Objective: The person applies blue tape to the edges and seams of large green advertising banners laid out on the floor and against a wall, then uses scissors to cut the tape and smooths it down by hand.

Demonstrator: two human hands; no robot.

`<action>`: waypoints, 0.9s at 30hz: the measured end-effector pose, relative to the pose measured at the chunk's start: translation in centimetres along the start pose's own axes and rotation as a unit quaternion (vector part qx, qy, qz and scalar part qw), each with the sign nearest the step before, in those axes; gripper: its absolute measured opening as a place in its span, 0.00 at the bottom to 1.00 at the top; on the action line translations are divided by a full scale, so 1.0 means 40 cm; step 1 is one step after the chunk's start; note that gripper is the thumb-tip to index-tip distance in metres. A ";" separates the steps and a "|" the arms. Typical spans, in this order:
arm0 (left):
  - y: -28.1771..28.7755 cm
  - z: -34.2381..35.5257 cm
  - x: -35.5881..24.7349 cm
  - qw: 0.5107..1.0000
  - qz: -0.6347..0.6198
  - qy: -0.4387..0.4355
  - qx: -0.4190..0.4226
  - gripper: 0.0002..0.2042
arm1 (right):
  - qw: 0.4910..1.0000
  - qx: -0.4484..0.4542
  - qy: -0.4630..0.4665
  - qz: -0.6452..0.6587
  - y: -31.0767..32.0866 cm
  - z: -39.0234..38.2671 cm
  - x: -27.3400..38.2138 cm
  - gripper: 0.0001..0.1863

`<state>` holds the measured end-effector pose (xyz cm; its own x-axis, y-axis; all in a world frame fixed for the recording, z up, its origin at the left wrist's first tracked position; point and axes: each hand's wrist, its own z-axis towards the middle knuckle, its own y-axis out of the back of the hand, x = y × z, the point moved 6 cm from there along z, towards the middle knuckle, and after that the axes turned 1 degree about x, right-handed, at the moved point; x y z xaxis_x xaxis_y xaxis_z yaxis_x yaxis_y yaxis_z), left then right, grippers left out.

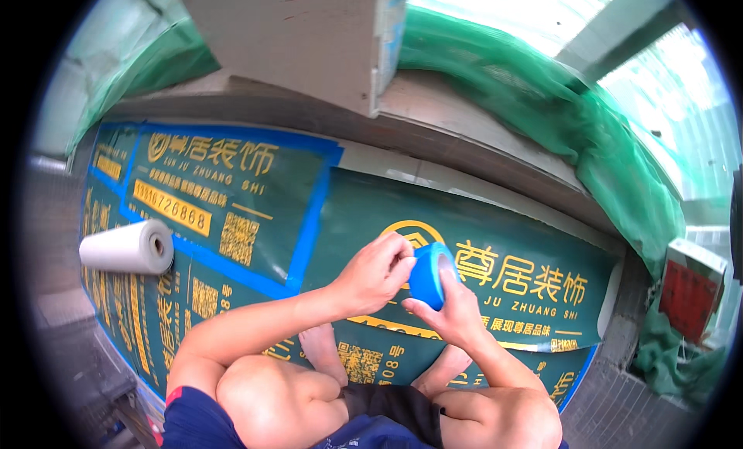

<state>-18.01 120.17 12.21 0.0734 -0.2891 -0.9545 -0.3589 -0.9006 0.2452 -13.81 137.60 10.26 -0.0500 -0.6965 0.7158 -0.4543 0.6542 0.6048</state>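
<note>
Both hands meet over the green floor sheeting — the right hand clasps the blue tape roll while the left hand pinches at its edge — with several seams already taped blue and the right-hand sheet's near edge seemingly untaped.

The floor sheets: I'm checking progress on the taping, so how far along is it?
Done: blue tape strips already edge the upper-left green sheet. In hand: the right hand holds the blue tape roll while the left hand picks at it. Left: the right-hand sheet shows no tape along its top edge; the white roll lies aside.
</note>
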 end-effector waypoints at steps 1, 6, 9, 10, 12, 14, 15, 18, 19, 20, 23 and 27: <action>0.004 0.006 0.033 1.000 0.010 -0.018 -0.002 0.08 | 1.000 0.016 -0.009 0.004 -0.006 0.005 0.005 0.37; -0.037 0.045 0.083 0.971 -0.163 0.167 0.055 0.14 | 0.997 0.074 0.013 0.010 0.025 0.012 -0.021 0.35; -0.001 0.066 0.094 0.979 -0.078 0.191 0.010 0.19 | 0.994 0.096 0.046 0.017 0.043 0.041 -0.005 0.36; 0.001 0.097 0.059 0.979 -0.050 0.199 -0.002 0.18 | 0.994 0.090 0.058 0.027 0.056 0.050 -0.019 0.36; 0.027 0.143 0.037 0.980 -0.083 0.181 -0.025 0.19 | 0.986 0.110 0.077 0.094 0.109 0.080 -0.004 0.37; 0.049 0.191 0.007 0.977 -0.131 0.153 -0.065 0.19 | 0.973 0.092 0.125 0.168 0.176 0.106 -0.006 0.40; 0.076 0.207 0.012 0.979 -0.139 0.126 -0.080 0.19 | 0.978 0.110 0.097 0.147 0.199 0.121 -0.012 0.38; 0.234 0.241 0.021 0.967 -0.154 0.054 -0.196 0.19 | 0.979 0.154 0.040 0.125 0.313 0.135 -0.037 0.33; 0.273 0.248 0.043 0.956 -0.142 0.072 -0.247 0.19 | 0.980 0.159 -0.025 0.116 0.344 0.113 -0.116 0.31; 0.356 0.237 0.090 0.939 -0.134 0.077 -0.306 0.20 | 0.980 0.167 -0.070 0.081 0.378 0.099 -0.177 0.32; 0.498 0.151 0.219 0.925 -0.123 0.105 -0.344 0.19 | 0.987 0.110 -0.094 -0.069 0.412 0.057 -0.324 0.36; 0.398 0.084 0.311 0.918 -0.150 0.102 -0.353 0.17 | 0.980 0.071 -0.125 -0.136 0.384 0.004 -0.411 0.34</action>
<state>-25.93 103.34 3.68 0.2685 0.0155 -0.9632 0.3923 -0.9149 0.0946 -20.10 159.08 7.73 -0.1182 -0.9016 0.4162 -0.5990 0.3990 0.6943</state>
